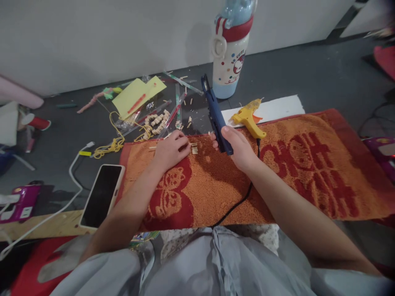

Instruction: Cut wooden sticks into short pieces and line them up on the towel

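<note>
My right hand point(237, 148) is wrapped round the handle of a dark blue cutter tool point(215, 113) whose head points away from me. My left hand point(171, 150) rests palm down on the orange and red towel point(296, 164), fingers curled and pinched over small wooden pieces point(194, 148) lying there. What, if anything, its fingertips hold is hidden. A yellow glue gun point(248, 117) lies just right of the blue tool, its black cord running back across the towel toward me.
A phone point(101, 195) lies face up at the towel's left edge beside a white cable. Beyond the towel are a chain of wooden pieces point(157, 121), yellow cord, yellow paper point(137, 96), plastic sleeves, a white sheet and a cartoon water bottle point(231, 53).
</note>
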`<state>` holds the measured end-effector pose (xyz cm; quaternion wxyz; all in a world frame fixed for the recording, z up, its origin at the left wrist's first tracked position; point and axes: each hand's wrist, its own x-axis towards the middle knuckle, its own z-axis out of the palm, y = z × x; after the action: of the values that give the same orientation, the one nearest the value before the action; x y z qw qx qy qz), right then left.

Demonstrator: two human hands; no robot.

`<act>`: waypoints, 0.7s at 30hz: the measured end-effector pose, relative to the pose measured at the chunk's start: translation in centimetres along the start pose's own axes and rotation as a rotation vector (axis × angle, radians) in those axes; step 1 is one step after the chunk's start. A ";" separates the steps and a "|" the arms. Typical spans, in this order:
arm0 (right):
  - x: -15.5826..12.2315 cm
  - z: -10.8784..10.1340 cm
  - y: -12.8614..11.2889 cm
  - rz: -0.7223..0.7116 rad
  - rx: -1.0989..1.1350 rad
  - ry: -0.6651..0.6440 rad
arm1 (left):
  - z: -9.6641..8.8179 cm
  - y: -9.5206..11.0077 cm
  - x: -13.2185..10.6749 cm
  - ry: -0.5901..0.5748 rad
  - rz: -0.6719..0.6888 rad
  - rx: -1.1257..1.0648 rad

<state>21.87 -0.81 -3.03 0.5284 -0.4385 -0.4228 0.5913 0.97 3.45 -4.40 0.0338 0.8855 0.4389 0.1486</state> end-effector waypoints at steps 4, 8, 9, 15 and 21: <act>-0.5 0.1 0.0 -0.004 -0.066 -0.023 | -0.4 -0.2 0.0 0.080 -0.051 -0.056; -1.1 0.2 0.0 -0.052 -0.172 -0.100 | -1.6 -0.6 0.1 0.242 -0.160 -0.181; -1.3 0.2 0.0 -0.071 -0.205 -0.127 | -1.9 -0.7 0.1 0.282 -0.179 -0.218; -1.9 0.1 0.3 -0.060 -0.372 -0.199 | -3.1 -1.5 0.2 0.478 -0.354 -0.563; -2.6 -0.1 0.3 -0.145 -0.585 -0.297 | -3.8 -1.5 0.2 0.557 -0.569 -0.986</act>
<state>22.06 -3.41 -3.18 0.3536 -0.4494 -0.6771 0.4631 -1.14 4.28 -1.03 0.3603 0.5430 0.5294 0.5432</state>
